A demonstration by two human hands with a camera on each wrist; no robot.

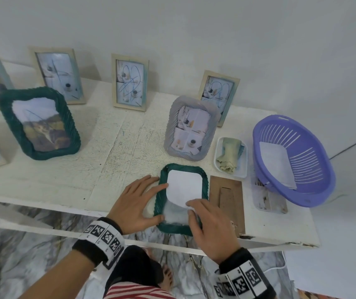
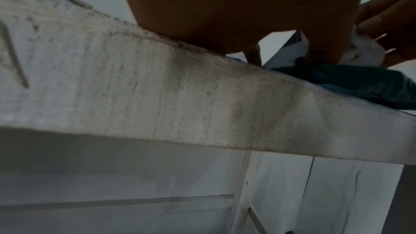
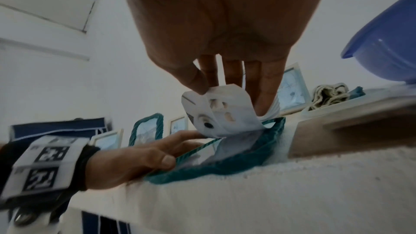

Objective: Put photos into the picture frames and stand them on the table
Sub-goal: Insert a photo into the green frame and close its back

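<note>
A green woven frame [image 1: 182,198] lies face down at the near edge of the white bench [image 1: 64,180]. The left hand [image 1: 137,202] rests flat on the frame's left rim, fingers straight. The right hand [image 1: 208,228] pinches the curled near edge of the photo [image 3: 221,113] lying in the frame's opening.

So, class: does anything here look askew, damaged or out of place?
Yes. The photo in the green frame lying flat is curled up at its near corner, pinched by the right hand. The table edge paint is chipped.
</note>
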